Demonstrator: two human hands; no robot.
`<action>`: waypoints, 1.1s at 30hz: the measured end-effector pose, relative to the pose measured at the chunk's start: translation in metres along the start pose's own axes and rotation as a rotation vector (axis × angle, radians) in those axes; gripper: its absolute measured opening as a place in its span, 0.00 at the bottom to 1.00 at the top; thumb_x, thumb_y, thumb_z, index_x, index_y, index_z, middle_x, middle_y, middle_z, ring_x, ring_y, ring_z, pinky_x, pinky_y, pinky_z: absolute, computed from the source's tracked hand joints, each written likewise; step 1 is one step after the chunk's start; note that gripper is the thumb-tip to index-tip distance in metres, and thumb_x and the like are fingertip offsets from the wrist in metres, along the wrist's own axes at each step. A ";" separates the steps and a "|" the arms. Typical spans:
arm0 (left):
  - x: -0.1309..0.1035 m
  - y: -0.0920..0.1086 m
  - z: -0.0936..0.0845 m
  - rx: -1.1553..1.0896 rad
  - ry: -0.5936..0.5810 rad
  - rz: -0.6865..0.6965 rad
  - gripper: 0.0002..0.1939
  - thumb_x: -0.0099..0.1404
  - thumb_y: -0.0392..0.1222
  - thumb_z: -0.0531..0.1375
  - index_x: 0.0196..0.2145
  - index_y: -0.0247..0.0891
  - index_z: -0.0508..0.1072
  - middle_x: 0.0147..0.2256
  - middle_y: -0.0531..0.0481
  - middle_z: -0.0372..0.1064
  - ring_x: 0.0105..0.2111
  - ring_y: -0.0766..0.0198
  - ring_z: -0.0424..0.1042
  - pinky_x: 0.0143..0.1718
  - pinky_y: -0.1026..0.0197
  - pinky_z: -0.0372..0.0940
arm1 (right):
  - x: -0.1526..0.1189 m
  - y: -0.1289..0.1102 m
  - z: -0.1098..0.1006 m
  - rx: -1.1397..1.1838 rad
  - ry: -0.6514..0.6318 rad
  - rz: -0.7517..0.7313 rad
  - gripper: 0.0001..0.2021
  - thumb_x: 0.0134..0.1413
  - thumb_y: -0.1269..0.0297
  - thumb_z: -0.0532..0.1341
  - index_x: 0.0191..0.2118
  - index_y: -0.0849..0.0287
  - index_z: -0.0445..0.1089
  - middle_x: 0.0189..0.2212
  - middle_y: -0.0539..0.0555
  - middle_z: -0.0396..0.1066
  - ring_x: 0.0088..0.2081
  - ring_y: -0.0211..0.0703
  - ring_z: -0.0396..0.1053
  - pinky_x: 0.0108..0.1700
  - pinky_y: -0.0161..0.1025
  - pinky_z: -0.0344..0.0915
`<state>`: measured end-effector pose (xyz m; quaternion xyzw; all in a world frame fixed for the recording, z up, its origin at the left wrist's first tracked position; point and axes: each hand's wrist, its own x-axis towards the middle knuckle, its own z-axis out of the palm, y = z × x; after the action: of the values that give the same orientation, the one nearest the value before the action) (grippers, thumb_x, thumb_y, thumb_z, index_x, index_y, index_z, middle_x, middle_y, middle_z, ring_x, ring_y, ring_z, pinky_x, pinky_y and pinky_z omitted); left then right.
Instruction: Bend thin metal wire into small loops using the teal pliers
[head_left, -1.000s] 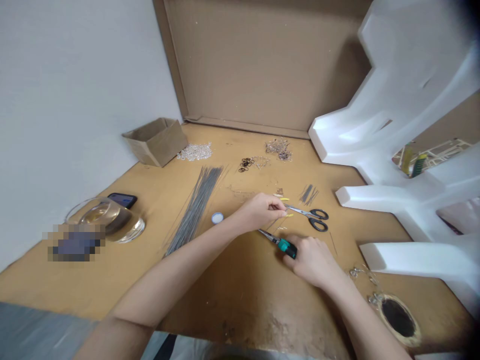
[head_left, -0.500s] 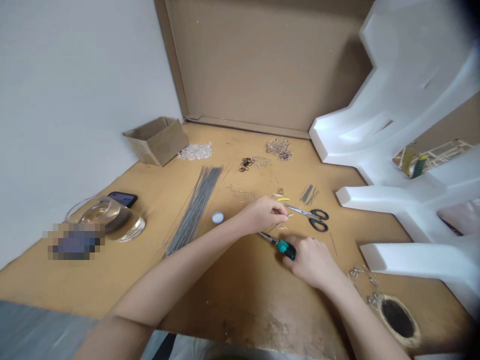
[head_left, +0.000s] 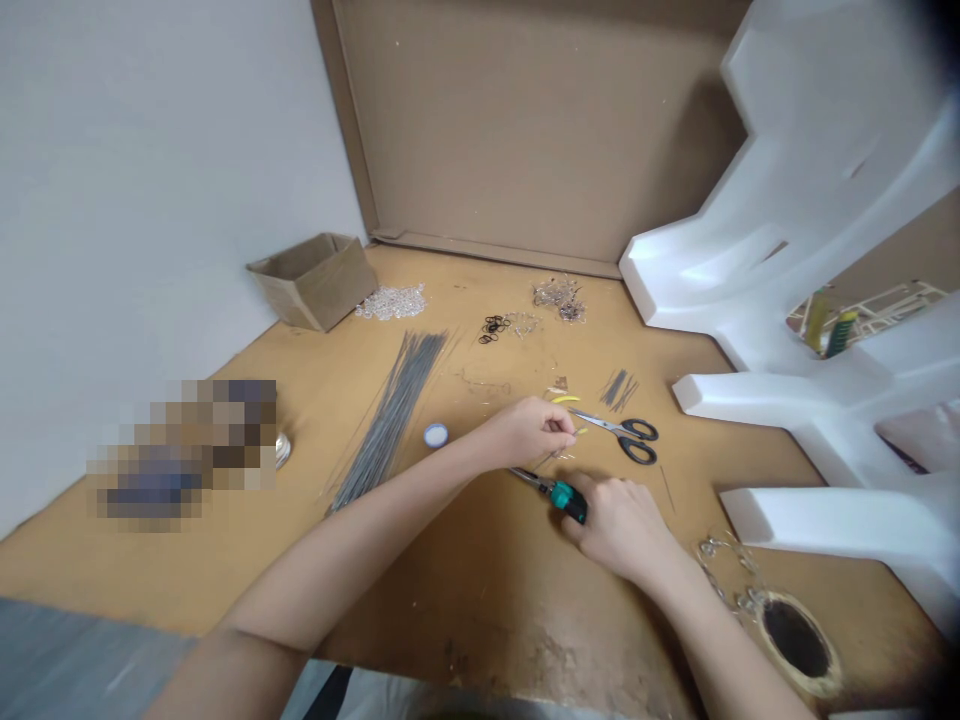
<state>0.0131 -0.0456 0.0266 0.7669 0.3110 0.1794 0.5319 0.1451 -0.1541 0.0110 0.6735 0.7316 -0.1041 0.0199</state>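
Observation:
My left hand (head_left: 546, 428) is closed in a pinch over the middle of the table. A thin wire seems to run from its fingertips, too fine to make out clearly. Yellow handles (head_left: 566, 399) of a small tool show beside these fingers, partly hidden by the hand. Wrapped in my right hand (head_left: 621, 520) are pliers (head_left: 564, 496) with a slim metal nose and a teal-and-black grip. Their nose points left, below my left wrist. Black-handled scissors (head_left: 628, 438) lie on the table just right of my left hand.
A bundle of grey wires (head_left: 397, 420) lies left of centre, near a small white round lid (head_left: 435, 435). Behind are clear beads (head_left: 391, 302), a cardboard box (head_left: 311, 285) and black rings (head_left: 493, 328). Short wires (head_left: 619, 389) lie past the scissors. White foam (head_left: 810, 515) borders the right side.
The pliers' nose has shifted slightly left and down with my right hand. My left hand stays in nearly the same place, its pinch still closed.

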 end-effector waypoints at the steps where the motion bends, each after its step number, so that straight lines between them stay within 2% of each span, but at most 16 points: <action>1: 0.001 -0.001 0.000 -0.062 0.016 -0.007 0.06 0.54 0.38 0.56 0.25 0.33 0.69 0.20 0.54 0.65 0.21 0.72 0.62 0.24 0.69 0.58 | 0.000 0.000 -0.001 0.020 0.026 -0.016 0.13 0.46 0.59 0.55 0.40 0.54 0.67 0.35 0.55 0.72 0.34 0.47 0.69 0.32 0.36 0.54; 3: 0.006 -0.005 -0.002 -0.195 0.099 -0.008 0.05 0.55 0.38 0.56 0.26 0.33 0.67 0.20 0.54 0.65 0.21 0.73 0.63 0.26 0.69 0.60 | 0.000 0.004 -0.002 0.042 0.072 -0.046 0.18 0.45 0.61 0.56 0.46 0.54 0.65 0.40 0.55 0.71 0.38 0.47 0.68 0.36 0.37 0.56; 6: 0.014 -0.015 -0.007 -0.351 0.275 0.022 0.05 0.55 0.38 0.56 0.28 0.33 0.65 0.22 0.54 0.65 0.24 0.73 0.65 0.29 0.69 0.63 | -0.002 0.018 -0.007 0.027 0.045 -0.011 0.20 0.45 0.61 0.55 0.47 0.54 0.64 0.40 0.56 0.71 0.39 0.50 0.69 0.37 0.39 0.57; 9: 0.021 -0.025 -0.010 -0.454 0.374 0.026 0.06 0.55 0.38 0.58 0.29 0.34 0.64 0.24 0.54 0.66 0.25 0.73 0.67 0.31 0.67 0.65 | -0.003 0.042 -0.014 0.008 -0.035 0.151 0.21 0.46 0.58 0.55 0.49 0.53 0.64 0.37 0.57 0.73 0.38 0.53 0.70 0.34 0.40 0.58; 11: 0.023 -0.030 -0.009 -0.482 0.405 0.036 0.06 0.54 0.38 0.58 0.28 0.34 0.63 0.25 0.54 0.66 0.27 0.72 0.68 0.33 0.66 0.65 | -0.004 0.059 -0.020 -0.003 -0.044 0.275 0.21 0.46 0.58 0.54 0.50 0.52 0.63 0.34 0.58 0.73 0.36 0.54 0.71 0.32 0.40 0.58; 16: 0.024 -0.040 0.002 -0.330 0.345 0.073 0.05 0.55 0.38 0.57 0.27 0.35 0.63 0.24 0.54 0.64 0.26 0.72 0.66 0.32 0.67 0.63 | -0.004 0.081 -0.027 0.017 0.016 0.393 0.21 0.48 0.57 0.52 0.49 0.53 0.64 0.36 0.58 0.73 0.36 0.54 0.70 0.30 0.39 0.57; 22: 0.021 -0.049 0.015 -0.090 0.287 0.109 0.06 0.56 0.40 0.56 0.26 0.35 0.64 0.25 0.55 0.63 0.25 0.72 0.64 0.29 0.69 0.59 | -0.002 0.074 -0.027 0.056 0.001 0.397 0.22 0.47 0.57 0.52 0.50 0.52 0.63 0.36 0.58 0.73 0.36 0.54 0.71 0.31 0.39 0.59; 33: 0.025 -0.060 0.019 -0.087 0.245 0.137 0.06 0.58 0.41 0.55 0.27 0.36 0.61 0.25 0.54 0.63 0.26 0.71 0.64 0.30 0.68 0.59 | 0.000 0.075 -0.024 0.069 0.026 0.380 0.22 0.46 0.57 0.53 0.50 0.53 0.64 0.34 0.57 0.74 0.35 0.54 0.71 0.32 0.40 0.59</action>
<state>0.0257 -0.0274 -0.0377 0.7348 0.3125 0.3209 0.5093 0.2217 -0.1440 0.0251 0.8011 0.5873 -0.1149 0.0068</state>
